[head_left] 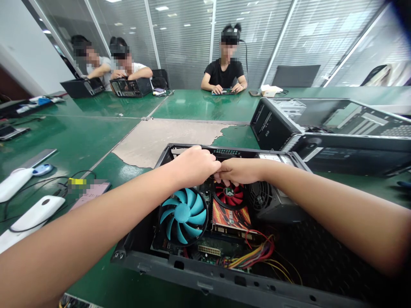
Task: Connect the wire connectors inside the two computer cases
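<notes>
An open black computer case [205, 273] lies on its side in front of me. Over its far part, my left hand [199, 164] is closed in a fist-like grip. Against it, my right hand [239, 171] has its fingers curled inward; whatever either hand holds is hidden. Below the hands sits a graphics card [231, 217] with a red fan [229, 194]. To its left is a cooler fan with blue blades [182, 213], to its right a power supply [272, 199]. Bundled coloured cables [253, 255] lie near a white motherboard socket [209, 250].
Another open case [346, 149] stands at the right. On the left lie a phone [91, 194], white power strips [35, 216] and black cords. Across the green table [189, 102], with its bare peeled patch [167, 137], several people [226, 70] work on computer parts.
</notes>
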`<state>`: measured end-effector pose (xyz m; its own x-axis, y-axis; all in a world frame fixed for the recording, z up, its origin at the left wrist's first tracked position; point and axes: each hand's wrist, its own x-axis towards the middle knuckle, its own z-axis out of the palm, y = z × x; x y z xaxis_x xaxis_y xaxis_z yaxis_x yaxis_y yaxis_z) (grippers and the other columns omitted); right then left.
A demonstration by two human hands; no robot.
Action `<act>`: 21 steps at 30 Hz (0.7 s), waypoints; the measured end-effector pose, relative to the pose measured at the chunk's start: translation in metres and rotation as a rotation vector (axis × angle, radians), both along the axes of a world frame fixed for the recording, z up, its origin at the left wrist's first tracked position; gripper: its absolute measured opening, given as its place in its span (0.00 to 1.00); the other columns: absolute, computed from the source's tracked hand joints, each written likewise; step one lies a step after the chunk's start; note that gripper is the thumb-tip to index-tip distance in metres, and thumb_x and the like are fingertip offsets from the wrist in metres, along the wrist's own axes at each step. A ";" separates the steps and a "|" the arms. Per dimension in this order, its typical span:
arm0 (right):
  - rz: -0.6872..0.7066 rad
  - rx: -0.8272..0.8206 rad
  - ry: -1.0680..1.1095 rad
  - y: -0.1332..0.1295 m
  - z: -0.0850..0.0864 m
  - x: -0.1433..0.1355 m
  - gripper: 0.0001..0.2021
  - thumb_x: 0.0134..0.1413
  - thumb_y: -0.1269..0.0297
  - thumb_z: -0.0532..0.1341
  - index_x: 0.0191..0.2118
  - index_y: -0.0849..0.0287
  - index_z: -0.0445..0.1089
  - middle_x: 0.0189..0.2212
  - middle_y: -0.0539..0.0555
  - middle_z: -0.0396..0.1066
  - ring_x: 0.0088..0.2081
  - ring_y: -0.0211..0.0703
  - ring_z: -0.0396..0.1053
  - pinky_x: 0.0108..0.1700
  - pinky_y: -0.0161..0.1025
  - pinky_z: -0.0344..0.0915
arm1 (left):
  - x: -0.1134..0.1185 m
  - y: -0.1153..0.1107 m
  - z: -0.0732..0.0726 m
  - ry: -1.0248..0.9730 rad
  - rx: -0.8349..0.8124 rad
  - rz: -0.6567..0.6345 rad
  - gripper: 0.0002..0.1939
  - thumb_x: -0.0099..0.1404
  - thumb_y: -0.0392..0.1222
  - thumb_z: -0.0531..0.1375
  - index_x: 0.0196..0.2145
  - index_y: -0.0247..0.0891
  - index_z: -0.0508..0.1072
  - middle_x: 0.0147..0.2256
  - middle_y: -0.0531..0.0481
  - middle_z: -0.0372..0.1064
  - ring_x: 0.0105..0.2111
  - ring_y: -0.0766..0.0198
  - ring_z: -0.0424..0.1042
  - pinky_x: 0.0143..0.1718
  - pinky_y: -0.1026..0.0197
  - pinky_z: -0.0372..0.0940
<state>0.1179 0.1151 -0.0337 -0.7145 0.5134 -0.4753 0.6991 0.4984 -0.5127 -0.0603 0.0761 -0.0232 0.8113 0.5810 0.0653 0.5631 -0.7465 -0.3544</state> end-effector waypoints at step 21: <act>-0.009 0.041 -0.050 -0.004 0.003 -0.002 0.09 0.57 0.71 0.52 0.38 0.60 0.69 0.29 0.52 0.72 0.25 0.38 0.68 0.31 0.35 0.65 | 0.003 -0.002 0.002 0.059 -0.043 0.011 0.07 0.65 0.33 0.56 0.37 0.36 0.75 0.32 0.47 0.77 0.34 0.60 0.75 0.33 0.57 0.57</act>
<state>0.1158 0.1111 -0.0304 -0.6861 0.5391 -0.4886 0.7275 0.5119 -0.4568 -0.0568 0.0738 -0.0208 0.8063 0.5914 -0.0076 0.5507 -0.7553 -0.3552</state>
